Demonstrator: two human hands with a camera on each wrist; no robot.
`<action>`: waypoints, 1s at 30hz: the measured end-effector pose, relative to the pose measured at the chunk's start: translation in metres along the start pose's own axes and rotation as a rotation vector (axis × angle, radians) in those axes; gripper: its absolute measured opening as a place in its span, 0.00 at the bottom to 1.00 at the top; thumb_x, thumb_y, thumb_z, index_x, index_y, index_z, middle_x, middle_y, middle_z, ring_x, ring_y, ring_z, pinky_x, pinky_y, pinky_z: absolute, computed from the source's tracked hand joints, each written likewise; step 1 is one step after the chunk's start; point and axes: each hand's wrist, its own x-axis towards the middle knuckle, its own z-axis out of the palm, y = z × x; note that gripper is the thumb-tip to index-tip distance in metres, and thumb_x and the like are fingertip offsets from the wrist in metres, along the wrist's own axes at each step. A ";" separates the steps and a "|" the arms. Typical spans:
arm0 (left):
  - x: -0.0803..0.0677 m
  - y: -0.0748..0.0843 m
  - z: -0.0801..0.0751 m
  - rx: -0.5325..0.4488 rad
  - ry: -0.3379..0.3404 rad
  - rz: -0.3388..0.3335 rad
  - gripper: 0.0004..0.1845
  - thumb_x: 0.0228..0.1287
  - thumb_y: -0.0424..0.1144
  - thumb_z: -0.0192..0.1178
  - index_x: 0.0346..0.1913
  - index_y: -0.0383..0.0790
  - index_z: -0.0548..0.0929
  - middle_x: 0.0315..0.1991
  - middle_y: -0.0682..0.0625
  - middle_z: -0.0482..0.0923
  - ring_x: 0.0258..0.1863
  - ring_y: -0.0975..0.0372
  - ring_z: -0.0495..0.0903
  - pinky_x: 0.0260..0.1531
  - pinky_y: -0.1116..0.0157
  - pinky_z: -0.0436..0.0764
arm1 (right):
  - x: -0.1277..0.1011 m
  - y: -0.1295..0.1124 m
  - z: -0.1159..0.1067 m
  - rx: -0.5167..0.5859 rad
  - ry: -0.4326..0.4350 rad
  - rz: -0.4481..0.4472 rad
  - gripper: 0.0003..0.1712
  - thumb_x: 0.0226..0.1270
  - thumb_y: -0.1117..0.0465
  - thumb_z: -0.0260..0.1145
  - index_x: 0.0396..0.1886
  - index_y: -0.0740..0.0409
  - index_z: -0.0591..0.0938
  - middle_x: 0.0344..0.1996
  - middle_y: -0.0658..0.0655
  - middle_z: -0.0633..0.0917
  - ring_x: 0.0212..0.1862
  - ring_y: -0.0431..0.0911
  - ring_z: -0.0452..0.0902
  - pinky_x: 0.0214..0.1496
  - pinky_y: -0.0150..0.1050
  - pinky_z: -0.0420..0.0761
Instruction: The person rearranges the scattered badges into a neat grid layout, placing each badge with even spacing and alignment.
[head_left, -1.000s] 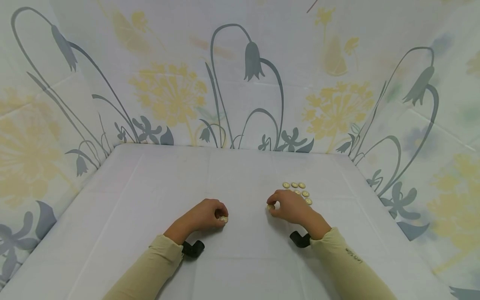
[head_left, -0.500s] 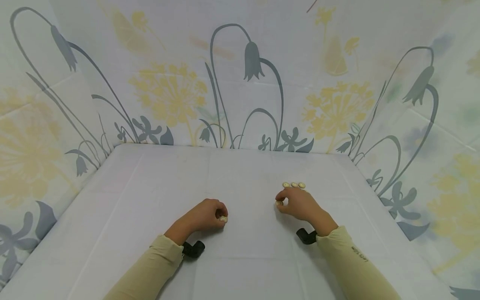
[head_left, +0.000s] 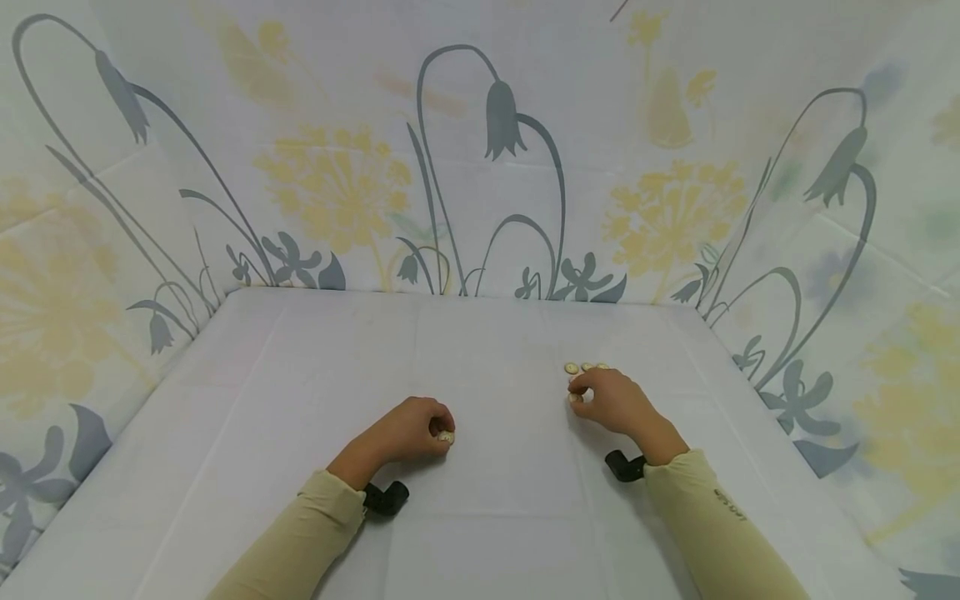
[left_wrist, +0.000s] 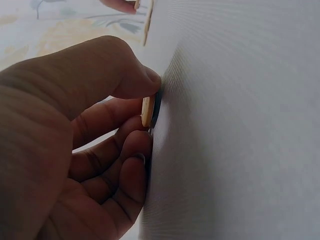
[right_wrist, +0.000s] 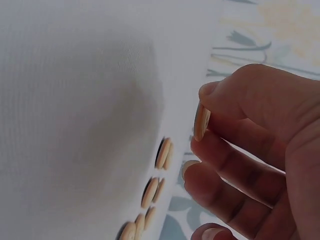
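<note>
My left hand (head_left: 411,429) stays low at the table's middle and pinches a small round wooden disc (left_wrist: 147,111) between thumb and fingers, right at the cloth. The dark edge of something flat shows beside that disc. Farther right, my right hand (head_left: 617,404) holds another pale wooden disc (right_wrist: 201,121) by its edges, raised over the cloth. Beyond and beneath that hand lie several more discs (head_left: 572,367), set in rows; most are hidden by the hand in the head view. In the right wrist view, the laid-out discs (right_wrist: 164,153) lie flat below the fingers.
A white cloth (head_left: 480,533) covers the table. Flower-printed sheets (head_left: 637,108) hang behind it and at both sides. Black wrist-worn pieces (head_left: 388,498) jut out beneath each sleeve.
My right hand has moved right and away from me with its disc, to the front left of the rows, covering more of them. The left hand has barely moved.
</note>
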 end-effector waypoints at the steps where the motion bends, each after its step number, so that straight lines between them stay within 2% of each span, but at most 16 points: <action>1: 0.000 0.000 0.000 0.001 -0.001 0.001 0.06 0.55 0.34 0.67 0.37 0.42 0.84 0.32 0.56 0.78 0.33 0.66 0.74 0.37 0.66 0.75 | 0.000 0.002 0.000 0.001 0.002 0.012 0.11 0.58 0.60 0.67 0.41 0.54 0.88 0.38 0.50 0.87 0.42 0.49 0.81 0.42 0.47 0.79; 7: 0.001 -0.001 0.000 0.002 -0.006 0.009 0.06 0.56 0.35 0.67 0.37 0.43 0.84 0.33 0.55 0.78 0.33 0.66 0.74 0.37 0.66 0.75 | 0.000 0.011 0.001 0.009 -0.009 0.086 0.12 0.59 0.59 0.67 0.42 0.55 0.87 0.38 0.52 0.85 0.40 0.48 0.80 0.41 0.47 0.78; 19: 0.001 0.000 0.000 -0.002 -0.001 0.006 0.06 0.55 0.35 0.67 0.37 0.43 0.84 0.32 0.56 0.78 0.33 0.66 0.74 0.36 0.67 0.75 | 0.000 0.022 0.001 0.022 -0.040 0.182 0.14 0.61 0.58 0.64 0.45 0.55 0.87 0.45 0.56 0.86 0.46 0.53 0.81 0.45 0.51 0.78; 25: 0.001 0.000 -0.001 -0.007 0.001 0.008 0.06 0.55 0.34 0.67 0.37 0.43 0.84 0.32 0.56 0.78 0.32 0.66 0.73 0.36 0.68 0.75 | -0.002 0.029 0.004 0.010 -0.048 0.210 0.15 0.61 0.58 0.63 0.46 0.56 0.86 0.46 0.58 0.86 0.48 0.55 0.81 0.46 0.52 0.79; 30: 0.002 -0.002 0.000 -0.003 0.001 0.012 0.06 0.55 0.34 0.67 0.36 0.43 0.84 0.32 0.56 0.78 0.33 0.66 0.73 0.36 0.68 0.74 | -0.004 0.030 0.003 0.008 -0.049 0.217 0.14 0.61 0.58 0.64 0.44 0.57 0.86 0.43 0.59 0.87 0.45 0.54 0.81 0.42 0.50 0.79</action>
